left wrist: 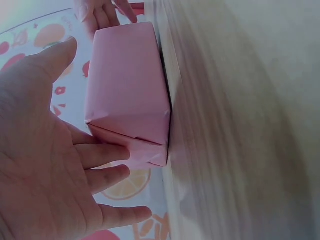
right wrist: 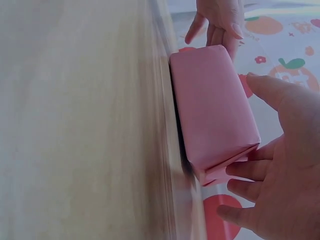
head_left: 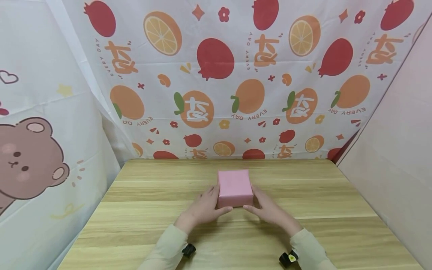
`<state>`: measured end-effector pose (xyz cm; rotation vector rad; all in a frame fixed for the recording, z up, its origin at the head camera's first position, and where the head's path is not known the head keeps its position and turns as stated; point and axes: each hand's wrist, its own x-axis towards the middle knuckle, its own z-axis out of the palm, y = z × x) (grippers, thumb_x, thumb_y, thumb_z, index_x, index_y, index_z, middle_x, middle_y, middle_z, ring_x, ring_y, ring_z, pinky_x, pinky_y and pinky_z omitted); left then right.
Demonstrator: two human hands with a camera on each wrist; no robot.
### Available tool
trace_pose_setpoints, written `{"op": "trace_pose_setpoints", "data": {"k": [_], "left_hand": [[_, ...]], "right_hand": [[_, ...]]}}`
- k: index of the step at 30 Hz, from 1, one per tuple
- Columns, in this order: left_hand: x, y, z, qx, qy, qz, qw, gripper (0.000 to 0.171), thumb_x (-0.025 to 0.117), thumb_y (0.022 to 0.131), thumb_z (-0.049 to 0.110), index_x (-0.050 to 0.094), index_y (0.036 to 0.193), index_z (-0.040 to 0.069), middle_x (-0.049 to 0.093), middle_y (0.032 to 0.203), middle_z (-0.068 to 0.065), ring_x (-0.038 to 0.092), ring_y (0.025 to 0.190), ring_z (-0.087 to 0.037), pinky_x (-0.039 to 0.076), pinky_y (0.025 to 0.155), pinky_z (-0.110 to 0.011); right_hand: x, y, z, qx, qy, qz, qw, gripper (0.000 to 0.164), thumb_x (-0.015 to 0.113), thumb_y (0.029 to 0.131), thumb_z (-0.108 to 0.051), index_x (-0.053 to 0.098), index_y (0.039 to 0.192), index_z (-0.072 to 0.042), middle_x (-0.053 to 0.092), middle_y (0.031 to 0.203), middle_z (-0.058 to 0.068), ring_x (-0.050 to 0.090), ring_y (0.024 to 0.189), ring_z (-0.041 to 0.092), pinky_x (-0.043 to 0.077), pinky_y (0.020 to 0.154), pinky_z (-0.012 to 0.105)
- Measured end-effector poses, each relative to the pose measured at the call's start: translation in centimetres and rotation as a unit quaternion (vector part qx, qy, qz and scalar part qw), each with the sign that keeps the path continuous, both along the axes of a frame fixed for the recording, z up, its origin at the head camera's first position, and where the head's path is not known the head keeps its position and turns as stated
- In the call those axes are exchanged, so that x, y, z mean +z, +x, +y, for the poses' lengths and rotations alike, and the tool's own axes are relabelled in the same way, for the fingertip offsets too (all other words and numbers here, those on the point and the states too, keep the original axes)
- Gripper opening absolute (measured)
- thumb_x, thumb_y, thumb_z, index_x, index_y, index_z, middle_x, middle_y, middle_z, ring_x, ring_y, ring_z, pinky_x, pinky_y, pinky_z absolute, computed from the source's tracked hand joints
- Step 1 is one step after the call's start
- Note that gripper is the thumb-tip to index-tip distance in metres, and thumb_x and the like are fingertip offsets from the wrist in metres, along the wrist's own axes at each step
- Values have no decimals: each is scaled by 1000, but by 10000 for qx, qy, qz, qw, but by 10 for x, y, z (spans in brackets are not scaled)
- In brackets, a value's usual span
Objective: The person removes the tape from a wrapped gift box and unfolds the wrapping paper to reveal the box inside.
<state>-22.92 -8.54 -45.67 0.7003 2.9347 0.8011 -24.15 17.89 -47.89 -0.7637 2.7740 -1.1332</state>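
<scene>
Pink box [head_left: 235,186]: on desk [head_left: 145,202], between left hand [head_left: 205,207] and right hand [head_left: 268,209]. Both hands: fingers spread, fairly straight, at box's left and right ends. Thumbs extended by near face.

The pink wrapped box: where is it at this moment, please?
In the head view, the pink wrapped box sits on the wood-grain table, just right of the picture's centre line, between the left hand and the right hand.
</scene>
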Motion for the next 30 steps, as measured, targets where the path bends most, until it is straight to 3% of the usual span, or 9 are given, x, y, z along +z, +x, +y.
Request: {"op": "trace_pose_setpoints", "data": {"k": [6,14,17,21,25,30], "left_hand": [[0,8,-3,11,-121,-154,9998,99,57,87,64,15,156,6,36,156,-15,35,143,-35,33,107,-67],[3,11,-3,12,-160,-346,9993,94,50,90,66,23,154,2,35,155,-18,34,144,-37,29,108,-69],[4,9,-3,51,-168,-159,9997,86,46,93,63,30,151,2,44,150,-18,43,138,-35,37,106,-64],[9,2,-3,125,-69,68,9999,73,44,98,56,40,147,2,54,142,-15,55,129,-32,46,103,-51],[20,-8,-1,310,460,-276,9981,68,49,99,47,38,147,-1,53,143,-17,51,132,-33,42,108,-48],[31,-23,4,721,1026,-578,9904,65,56,98,37,38,147,-1,49,145,-21,45,136,-37,37,112,-51]], "right_hand": [[3,12,1,73,160,50,9998,89,65,91,-43,11,158,-18,22,162,6,25,148,32,25,118,54],[5,18,4,51,373,-171,9991,88,60,93,-48,12,157,-11,19,162,14,22,149,37,22,118,55],[7,17,7,74,442,-283,9986,88,56,94,-52,13,157,-8,20,162,17,22,148,38,22,118,56],[14,10,10,54,337,-371,9987,77,51,97,-50,25,153,-4,33,156,19,35,142,38,29,115,56],[19,0,11,-419,130,-511,9977,65,48,101,-42,36,148,2,45,146,26,46,133,42,36,110,56],[20,-14,9,-1181,-99,-795,9898,64,50,100,-39,36,147,3,49,141,28,51,127,43,42,106,55]]}}
